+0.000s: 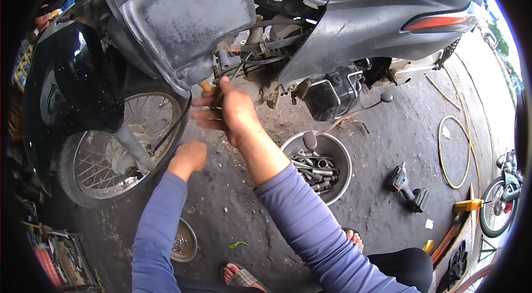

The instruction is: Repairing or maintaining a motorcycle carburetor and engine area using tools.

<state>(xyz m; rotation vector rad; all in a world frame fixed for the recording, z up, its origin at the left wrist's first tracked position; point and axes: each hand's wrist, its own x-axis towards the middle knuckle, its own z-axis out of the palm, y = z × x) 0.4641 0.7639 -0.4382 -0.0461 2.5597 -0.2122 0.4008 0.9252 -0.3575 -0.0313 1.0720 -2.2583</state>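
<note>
On my feed I judge this as handwork at the motorcycle engine [256, 90], my right hand [231, 111] splayed near the tan fitting [205, 86] below the grey shield [191, 21], my left hand [189, 159] curled, contents I cannot tell, the next move calling for precise fingers.

No words, numbers or signs can be read: the motorbike [388, 4] shows no legible lettering on its grey side panel [349, 43] or black front mudguard [77, 82]; any marking on the cordless drill [408, 189], near the motorbike, is too small, and the yellow-and-blue items [23, 63] left of the motorbike are blurred
</note>
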